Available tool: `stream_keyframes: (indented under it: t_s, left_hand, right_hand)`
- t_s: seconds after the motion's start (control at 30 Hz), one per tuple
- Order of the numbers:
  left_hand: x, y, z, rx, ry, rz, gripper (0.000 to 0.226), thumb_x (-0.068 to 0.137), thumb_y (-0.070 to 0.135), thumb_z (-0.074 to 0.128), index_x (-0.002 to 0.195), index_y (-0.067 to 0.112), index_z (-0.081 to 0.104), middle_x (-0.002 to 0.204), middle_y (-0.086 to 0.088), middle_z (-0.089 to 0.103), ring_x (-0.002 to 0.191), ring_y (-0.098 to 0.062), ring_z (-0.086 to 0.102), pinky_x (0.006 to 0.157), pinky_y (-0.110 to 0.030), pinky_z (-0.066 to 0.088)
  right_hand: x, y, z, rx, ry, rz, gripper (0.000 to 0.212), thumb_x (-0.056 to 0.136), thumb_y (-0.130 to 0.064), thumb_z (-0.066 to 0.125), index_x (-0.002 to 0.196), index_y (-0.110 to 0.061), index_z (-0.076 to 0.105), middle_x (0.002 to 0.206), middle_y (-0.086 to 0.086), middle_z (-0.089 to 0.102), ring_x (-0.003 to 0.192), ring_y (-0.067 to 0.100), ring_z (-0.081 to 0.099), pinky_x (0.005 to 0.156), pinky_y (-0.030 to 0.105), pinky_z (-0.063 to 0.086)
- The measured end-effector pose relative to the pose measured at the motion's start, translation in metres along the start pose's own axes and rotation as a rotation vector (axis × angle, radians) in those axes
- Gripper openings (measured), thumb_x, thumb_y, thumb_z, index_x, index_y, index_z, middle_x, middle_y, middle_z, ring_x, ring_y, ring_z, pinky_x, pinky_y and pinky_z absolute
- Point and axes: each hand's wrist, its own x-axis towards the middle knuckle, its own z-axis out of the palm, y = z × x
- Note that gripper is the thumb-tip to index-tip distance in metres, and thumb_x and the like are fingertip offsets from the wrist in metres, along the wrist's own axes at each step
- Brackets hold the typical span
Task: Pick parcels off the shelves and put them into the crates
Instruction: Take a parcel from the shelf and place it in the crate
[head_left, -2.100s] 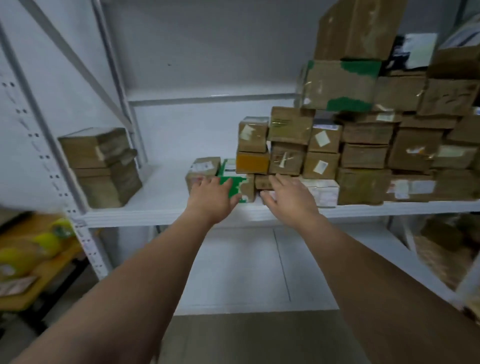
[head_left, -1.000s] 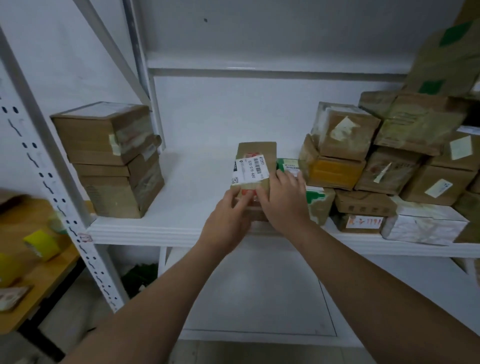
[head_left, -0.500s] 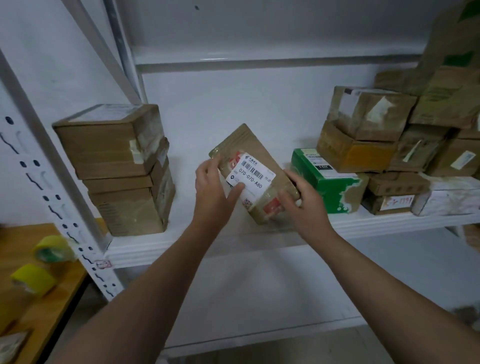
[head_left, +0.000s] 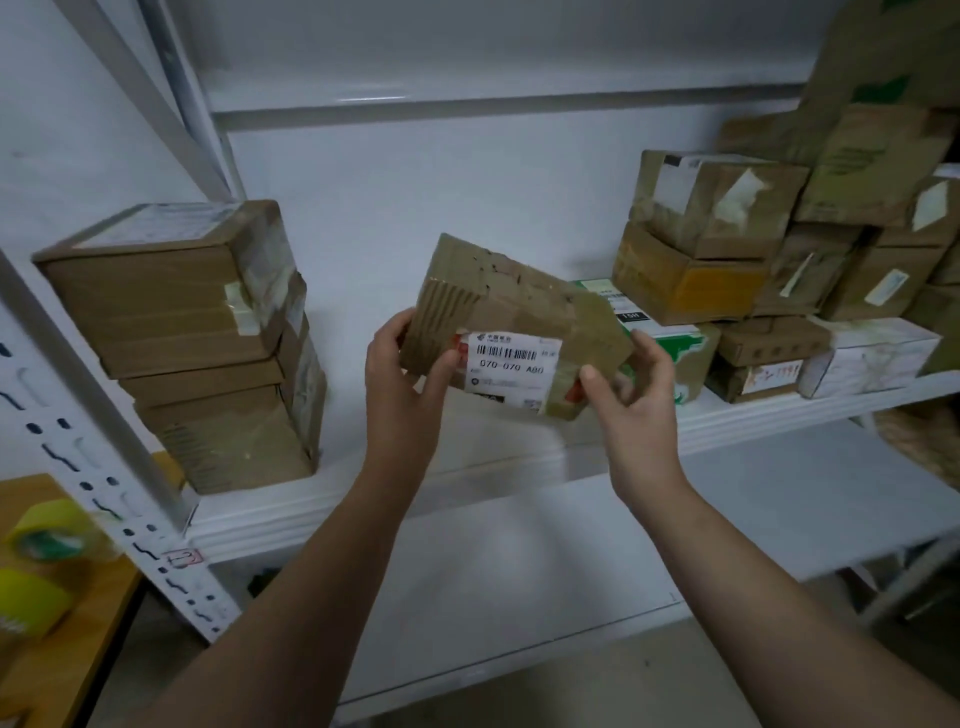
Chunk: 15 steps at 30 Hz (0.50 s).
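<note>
I hold a small brown taped parcel (head_left: 519, 306) with a white barcode label in the air, in front of the white shelf (head_left: 467, 483). My left hand (head_left: 402, 384) grips its left end with the thumb on the front face. My right hand (head_left: 631, 395) holds its right end, thumb on the front lower corner and fingers curled behind. The parcel is tilted, its left end higher. A green and white parcel (head_left: 670, 338) lies on the shelf just behind it. No crate is in view.
A stack of brown boxes (head_left: 192, 343) stands at the shelf's left end. A pile of several parcels (head_left: 789, 244) fills the right side. A perforated shelf post (head_left: 93, 452) runs down at left. Yellow tape rolls (head_left: 36, 566) lie on a wooden table (head_left: 98, 597) at lower left.
Both hands reached the shelf, took the labelled parcel and lifted it off. Over the last half second it has turned so the label faces me more squarely.
</note>
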Motion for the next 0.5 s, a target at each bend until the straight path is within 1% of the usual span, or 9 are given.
stream_keyframes:
  t_s: [0.07,0.13,0.2,0.27,0.33,0.37,0.4,0.43,0.5]
  left_hand:
    - [0.0,0.005,0.003,-0.056,0.033,0.006,0.041,0.088,0.012,0.063,0.122,0.026,0.046,0.119,0.0,0.052,0.106,-0.001,0.052,0.085,-0.025,0.054]
    - [0.0,0.008,0.006,-0.099,0.063,-0.002,0.04,0.089,0.01,0.062,0.121,0.026,0.046,0.118,0.001,0.052,0.104,0.001,0.051,0.082,-0.019,0.052]
    - [0.001,0.009,0.008,-0.131,0.073,-0.017,0.039,0.089,0.01,0.062,0.123,0.023,0.047,0.117,0.003,0.053,0.104,0.002,0.051,0.081,-0.016,0.05]
    - [0.004,0.008,0.008,-0.151,0.081,-0.026,0.038,0.089,0.014,0.062,0.124,0.022,0.049,0.117,0.005,0.055,0.103,0.002,0.053,0.08,-0.017,0.051]
    - [0.007,0.005,0.005,-0.119,0.096,-0.056,0.036,0.088,0.031,0.061,0.123,0.026,0.053,0.116,0.005,0.057,0.104,-0.003,0.055,0.083,-0.025,0.051]
    - [0.009,0.004,0.003,-0.107,0.094,-0.078,0.038,0.086,0.043,0.058,0.121,0.029,0.056,0.114,0.006,0.057,0.105,-0.006,0.055,0.084,-0.028,0.05]
    - [0.009,0.005,0.001,-0.123,0.079,-0.099,0.042,0.084,0.052,0.054,0.121,0.033,0.057,0.114,0.008,0.056,0.107,-0.006,0.054,0.085,-0.026,0.048]
    - [0.009,0.006,0.0,-0.167,0.048,-0.114,0.046,0.082,0.058,0.05,0.122,0.036,0.057,0.114,0.01,0.053,0.107,-0.002,0.053,0.084,-0.02,0.046]
    - [0.008,0.009,-0.002,-0.295,-0.053,-0.122,0.056,0.08,0.058,0.051,0.13,0.035,0.051,0.123,0.005,0.048,0.111,0.002,0.052,0.084,-0.011,0.045]
  right_hand:
    - [0.007,-0.007,0.002,0.064,0.041,0.0,0.046,0.088,-0.005,0.065,0.126,-0.025,0.048,0.127,0.0,0.06,0.114,0.007,0.06,0.085,0.02,0.053]
    - [0.01,-0.015,0.006,0.084,0.038,-0.03,0.039,0.089,-0.005,0.064,0.117,-0.032,0.055,0.118,-0.008,0.067,0.113,0.006,0.061,0.084,0.02,0.052]
    - [0.012,-0.023,0.009,0.092,0.012,-0.061,0.039,0.091,-0.006,0.062,0.115,-0.036,0.057,0.113,-0.015,0.069,0.113,0.007,0.061,0.085,0.021,0.052]
    - [0.015,-0.029,0.009,0.092,-0.029,-0.052,0.038,0.092,-0.01,0.06,0.12,-0.037,0.056,0.122,-0.012,0.066,0.116,0.011,0.06,0.094,0.032,0.051]
    - [0.022,-0.035,0.007,0.097,-0.068,-0.006,0.036,0.091,-0.021,0.063,0.121,-0.04,0.057,0.133,-0.003,0.058,0.121,0.014,0.057,0.103,0.04,0.046]
    - [0.026,-0.038,0.005,0.088,-0.089,0.022,0.038,0.087,-0.028,0.063,0.123,-0.04,0.058,0.137,0.0,0.053,0.123,0.014,0.055,0.105,0.04,0.044]
    - [0.03,-0.042,0.004,0.07,-0.116,0.05,0.046,0.083,-0.035,0.061,0.128,-0.039,0.056,0.14,0.003,0.049,0.125,0.015,0.053,0.106,0.039,0.043]
    - [0.033,-0.045,0.003,0.048,-0.145,0.074,0.054,0.081,-0.039,0.059,0.135,-0.036,0.052,0.143,0.005,0.045,0.127,0.016,0.05,0.106,0.038,0.041]
    - [0.036,-0.047,0.003,0.01,-0.186,0.087,0.066,0.076,-0.042,0.056,0.14,-0.031,0.046,0.145,0.006,0.039,0.132,0.017,0.044,0.111,0.041,0.035]
